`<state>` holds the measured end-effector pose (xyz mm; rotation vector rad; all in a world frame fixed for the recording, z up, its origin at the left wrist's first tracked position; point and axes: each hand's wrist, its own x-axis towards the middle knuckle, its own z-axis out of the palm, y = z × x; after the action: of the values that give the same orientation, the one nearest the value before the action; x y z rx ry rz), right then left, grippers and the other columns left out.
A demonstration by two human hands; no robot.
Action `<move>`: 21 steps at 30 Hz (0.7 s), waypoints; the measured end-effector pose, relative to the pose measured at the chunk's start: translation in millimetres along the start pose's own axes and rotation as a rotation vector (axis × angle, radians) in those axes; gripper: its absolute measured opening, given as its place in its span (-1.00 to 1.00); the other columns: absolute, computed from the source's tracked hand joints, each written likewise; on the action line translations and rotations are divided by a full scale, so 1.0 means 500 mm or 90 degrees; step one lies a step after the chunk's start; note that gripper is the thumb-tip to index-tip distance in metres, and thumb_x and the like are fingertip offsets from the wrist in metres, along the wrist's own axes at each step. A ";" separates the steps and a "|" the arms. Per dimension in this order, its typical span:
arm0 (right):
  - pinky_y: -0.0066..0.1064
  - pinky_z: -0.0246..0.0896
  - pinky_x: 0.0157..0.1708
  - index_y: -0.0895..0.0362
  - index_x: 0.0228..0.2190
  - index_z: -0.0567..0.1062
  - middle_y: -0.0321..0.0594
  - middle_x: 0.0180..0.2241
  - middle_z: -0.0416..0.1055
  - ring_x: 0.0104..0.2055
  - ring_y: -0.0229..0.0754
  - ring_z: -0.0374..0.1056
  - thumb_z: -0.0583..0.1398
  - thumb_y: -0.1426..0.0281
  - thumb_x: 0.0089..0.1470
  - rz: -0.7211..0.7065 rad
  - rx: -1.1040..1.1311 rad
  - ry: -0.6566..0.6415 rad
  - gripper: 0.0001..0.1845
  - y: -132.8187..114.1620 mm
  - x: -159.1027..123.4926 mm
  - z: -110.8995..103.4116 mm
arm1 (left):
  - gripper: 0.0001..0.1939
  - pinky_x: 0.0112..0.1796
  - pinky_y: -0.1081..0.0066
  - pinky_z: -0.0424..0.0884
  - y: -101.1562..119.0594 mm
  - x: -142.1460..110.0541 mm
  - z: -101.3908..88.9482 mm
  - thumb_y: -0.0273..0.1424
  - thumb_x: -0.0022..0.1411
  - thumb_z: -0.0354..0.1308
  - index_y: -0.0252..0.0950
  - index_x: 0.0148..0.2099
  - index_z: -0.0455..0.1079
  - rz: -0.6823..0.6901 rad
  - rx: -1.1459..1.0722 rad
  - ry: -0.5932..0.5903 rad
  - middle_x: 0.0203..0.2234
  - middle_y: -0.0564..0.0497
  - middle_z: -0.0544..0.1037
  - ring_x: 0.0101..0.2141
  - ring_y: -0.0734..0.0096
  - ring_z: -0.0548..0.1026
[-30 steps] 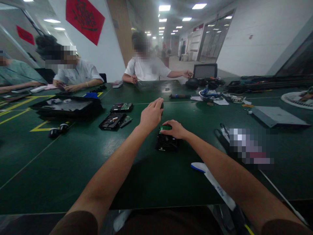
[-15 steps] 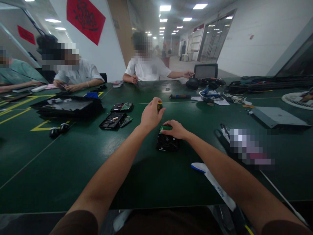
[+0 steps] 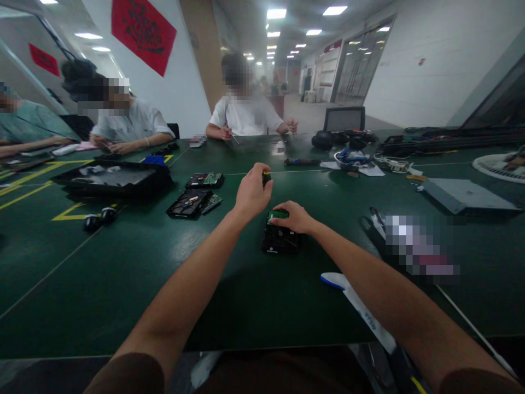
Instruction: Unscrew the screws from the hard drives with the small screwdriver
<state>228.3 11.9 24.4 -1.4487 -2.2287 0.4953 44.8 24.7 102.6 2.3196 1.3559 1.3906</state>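
Ceiling lights [image 3: 276,13] run back over a pale room, with a red paper diamond [image 3: 144,34] on a pillar at the left. From the head camera, a dark green worktop [image 3: 254,306] spreads from the near edge to where a person in a white shirt [image 3: 246,117] sits at the far edge; another person [image 3: 131,123] in a light shirt sits at the far left.

Midway along the near edge, but well in from it, lies a black hard drive [image 3: 280,241], flat, with a green circuit board [image 3: 281,214] at its far end. Above that end, the left hand [image 3: 251,190] has its fingers wrapped round the dark and yellow handle [image 3: 267,177] of a tool; its tip is too small to make out. The right hand [image 3: 296,218] touches the board, thumb and fingers bent over it; whether they pinch it I cannot tell.

Toward the left edge are two more drives [image 3: 188,202], one behind the other, a loose circuit board [image 3: 212,204] beside the nearer one, and a black tray [image 3: 77,185]. Toward the right edge sit a grey metal box [image 3: 470,195] and a white round grille [image 3: 494,171].
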 end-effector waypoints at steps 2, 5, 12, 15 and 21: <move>-0.17 0.36 0.00 -0.03 -0.02 0.62 -0.16 0.00 0.57 0.05 0.07 0.47 0.33 -0.09 0.07 0.000 0.000 0.001 -0.44 -0.001 -0.001 0.000 | -0.69 -0.07 0.19 0.46 -0.001 0.001 0.001 -0.54 0.25 0.21 -0.21 0.02 0.31 0.002 -0.004 0.006 -0.13 -0.11 0.58 -0.17 0.22 0.56; -0.15 0.35 0.01 -0.03 -0.01 0.61 -0.15 0.02 0.57 0.07 0.09 0.46 0.32 -0.08 0.07 -0.001 -0.008 0.008 -0.44 -0.002 -0.003 0.000 | -0.68 -0.07 0.19 0.46 -0.001 0.000 0.002 -0.54 0.25 0.21 -0.21 0.02 0.31 0.008 -0.008 0.014 -0.14 -0.10 0.58 -0.19 0.24 0.56; -0.13 0.32 0.05 -0.02 0.01 0.61 -0.13 0.04 0.55 0.10 0.10 0.43 0.30 -0.11 0.09 0.000 -0.023 0.010 -0.41 0.003 -0.002 0.004 | -0.69 -0.09 0.22 0.46 0.001 -0.001 -0.002 -0.53 0.25 0.20 -0.21 0.02 0.30 0.008 -0.018 0.049 -0.16 -0.08 0.56 -0.18 0.26 0.55; -0.12 0.31 0.07 -0.01 0.01 0.61 -0.13 0.04 0.55 0.11 0.09 0.42 0.30 -0.12 0.08 -0.006 -0.020 0.016 -0.40 0.005 -0.002 0.006 | -0.69 -0.10 0.25 0.45 0.000 0.000 -0.003 -0.53 0.26 0.19 -0.20 0.02 0.30 0.010 -0.022 0.063 -0.17 -0.06 0.55 -0.21 0.29 0.54; -0.13 0.31 0.07 -0.01 0.02 0.60 -0.12 0.04 0.55 0.10 0.08 0.43 0.29 -0.13 0.09 -0.001 -0.005 0.015 -0.38 0.002 -0.003 0.004 | -0.70 -0.13 0.27 0.47 0.004 0.000 -0.003 -0.53 0.27 0.18 -0.21 0.03 0.30 0.010 -0.021 0.072 -0.18 -0.06 0.55 -0.24 0.32 0.53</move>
<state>228.7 11.1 22.1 -1.4483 -2.2163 0.4673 44.7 23.0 104.4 2.2663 1.3356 1.5579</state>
